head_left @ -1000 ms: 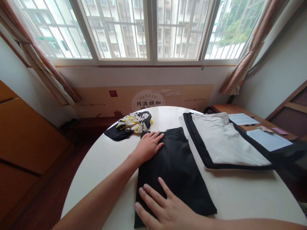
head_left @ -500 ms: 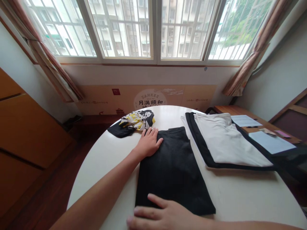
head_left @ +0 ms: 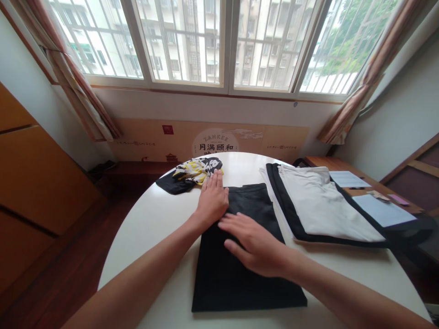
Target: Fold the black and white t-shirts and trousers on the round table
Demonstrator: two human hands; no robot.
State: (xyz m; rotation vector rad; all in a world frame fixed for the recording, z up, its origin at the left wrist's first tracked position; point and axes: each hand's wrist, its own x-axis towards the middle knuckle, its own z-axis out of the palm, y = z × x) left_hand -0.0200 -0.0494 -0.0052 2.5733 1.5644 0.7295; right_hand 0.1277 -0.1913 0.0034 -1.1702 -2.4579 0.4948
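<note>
A person's two bare forearms reach in from the bottom corners of the view toward a round white table (head_left: 154, 237), with a folded black garment (head_left: 240, 278) lying flat near its middle, its long sides running from the far edge toward the near edge. The left hand (head_left: 212, 199) rests open and palm down on the far left corner of the garment, its fingers pointing toward the far edge of the table and partly past the cloth. The right hand (head_left: 252, 242) lies open and relaxed across the middle of the garment, fingers angled left toward the left hand and nearly touching it. Neither hand is clenched or gripping; both press flat on the fabric. Just beyond the left hand, near the far edge of the table, a crumpled yellow, black and white patterned cloth (head_left: 197, 171) sits on a bunched black cloth (head_left: 169, 185). Along the right side, just beside the black garment, lies a folded pale garment with a wide black border (head_left: 322, 205), reaching the right edge of the table. Past that edge stands a wooden desk (head_left: 343, 162) holding sheets of paper (head_left: 382, 210). Behind everything, a barred window (head_left: 181, 41) looks onto an apartment block.
</note>
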